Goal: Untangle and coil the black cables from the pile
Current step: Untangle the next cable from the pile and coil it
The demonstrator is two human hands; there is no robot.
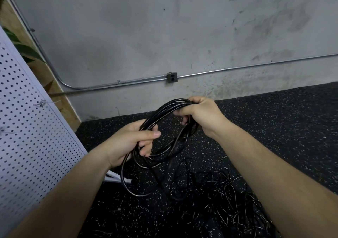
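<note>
**Both hands grip a coil of black cable above the pile**

The coil of black cable [165, 109] is held in the air between the two hands, in front of the person and above the floor [283, 128]. The right hand [200, 112] holds the coil's upper far end, its fingers curled round the bunched strands and its back turned to the camera. The left hand [130, 142] holds the near, lower side, fingers wrapped round several strands and the thumb lying across them on top. Between the hands the strands run as a tight bundle, then spread into looser rings below. One larger loop [126, 181] sags lower than the rest, hanging under the left wrist in front of the foot of a white perforated panel [27, 128].

The pile of black cables [228, 194] lies on the floor below and to the right of the coil, near the right forearm, a loose tangle of thin strands. Against the dark speckled floor I cannot tell whether any strand runs from the coil into the pile.

Behind stands a grey concrete wall [146, 36] with a metal conduit [228, 70] running along it through a small outlet box [172, 77]. The panel leans at the left, with green leaves [27, 52] showing behind its top edge
</note>
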